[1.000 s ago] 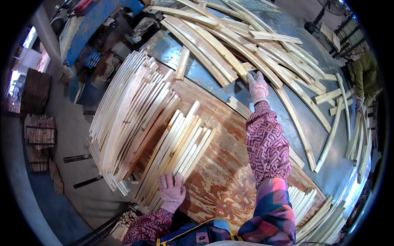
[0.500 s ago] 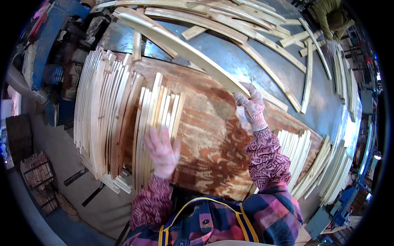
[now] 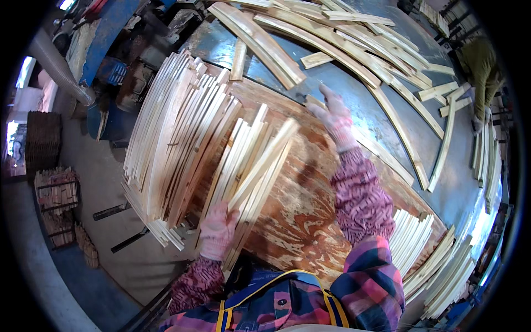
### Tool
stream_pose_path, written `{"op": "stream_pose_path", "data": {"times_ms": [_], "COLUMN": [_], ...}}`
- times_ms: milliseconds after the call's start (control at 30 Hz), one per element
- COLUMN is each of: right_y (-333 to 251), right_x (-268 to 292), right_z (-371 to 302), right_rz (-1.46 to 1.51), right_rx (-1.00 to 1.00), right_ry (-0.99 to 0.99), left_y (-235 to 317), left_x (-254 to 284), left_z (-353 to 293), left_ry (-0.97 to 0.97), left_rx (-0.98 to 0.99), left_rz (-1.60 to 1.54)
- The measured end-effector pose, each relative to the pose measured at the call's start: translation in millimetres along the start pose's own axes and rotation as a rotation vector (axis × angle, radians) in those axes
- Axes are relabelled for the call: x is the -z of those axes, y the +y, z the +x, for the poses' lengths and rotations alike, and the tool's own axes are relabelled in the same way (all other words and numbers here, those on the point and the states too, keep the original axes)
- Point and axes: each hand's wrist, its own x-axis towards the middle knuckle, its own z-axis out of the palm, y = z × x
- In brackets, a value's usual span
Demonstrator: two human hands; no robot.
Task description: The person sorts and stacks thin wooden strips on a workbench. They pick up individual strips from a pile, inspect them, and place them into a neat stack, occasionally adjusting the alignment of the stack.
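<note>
My left hand, in a pale glove, is closed around the near end of a wooden strip. This strip slants away to the right across the top of a small row of strips on the brown plywood board. My right hand, gloved too, reaches over the board's far edge with its index finger stretched out and thumb apart, holding nothing I can see. Close to its fingertips is the end of a strip that is partly hidden behind the hand.
A large stack of strips stands at the left. Many loose strips cross one another on the blue-grey metal table. More strips lie at the right. Another person's sleeve shows at the far right. Machinery stands far left.
My right hand has let go of the long strip it held and opened. My left hand has closed on a strip, now slanting over the small row. The view has shifted left.
</note>
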Motion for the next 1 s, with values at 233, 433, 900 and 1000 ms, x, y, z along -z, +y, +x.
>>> {"op": "stream_pose_path", "data": {"times_ms": [233,433,900,1000], "right_y": [-100,-82,68,38], "right_x": [-75,-41,65,83], "right_z": [116,81,-357,-357], "right_rz": [-0.538,-0.499,-0.418,-0.067], "right_rx": [-0.043,-0.186,-0.556,-0.663], "right_ry": [-0.113,-0.203,-0.077,-0.388], "left_y": [-51,-62,138,183], "left_x": [-43,-49,-54,-72], "left_z": [-28,-24,-26,-39], "left_ry": [-0.018,-0.133,-0.074,-0.530], "left_rx": [0.287,0.289,-0.397,0.111], "left_rz": [0.064,0.100,-0.522,-1.090]}}
